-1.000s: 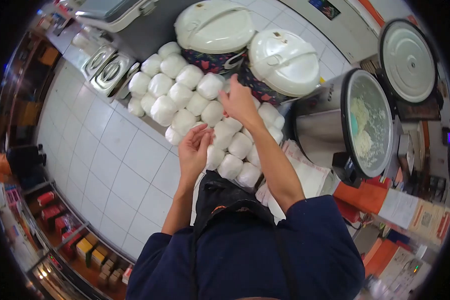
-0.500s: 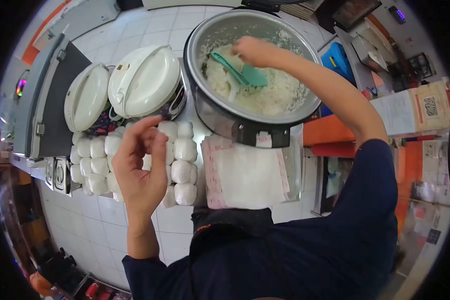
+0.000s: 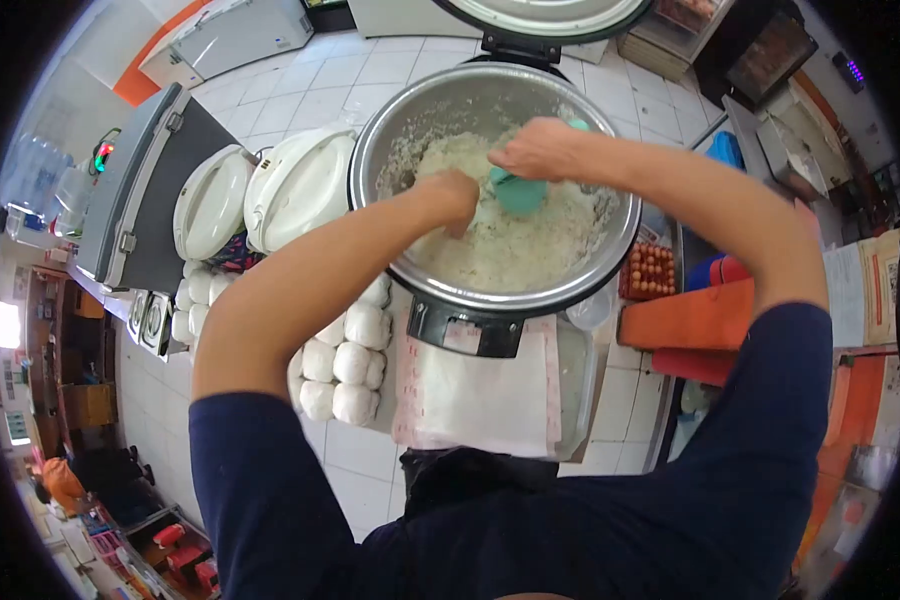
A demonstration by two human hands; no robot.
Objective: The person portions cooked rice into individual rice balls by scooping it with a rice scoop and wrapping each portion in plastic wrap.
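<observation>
A large steel rice cooker pot (image 3: 410, 290) stands open in front of me, full of white cooked rice (image 3: 510, 245). Inside the pot, my right hand (image 3: 540, 150) grips a teal rice paddle (image 3: 520, 192) whose blade rests on the rice. My left hand (image 3: 452, 195) reaches into the pot beside the paddle, its fingers curled down onto the rice; whether it holds anything is hidden. Left of the pot lie several white wrapped rice balls (image 3: 350, 365) in rows.
Two white lidded cookers (image 3: 295, 185) stand at the left behind the rice balls. A stack of white paper sheets (image 3: 480, 385) lies before the pot. An egg tray (image 3: 648, 270) and an orange counter (image 3: 690, 315) are at the right. The pot's lid (image 3: 540, 15) stands raised behind.
My left hand has gone from above the rice balls into the pot. My right hand has turned the paddle in the rice. My view has shifted closer over the pot.
</observation>
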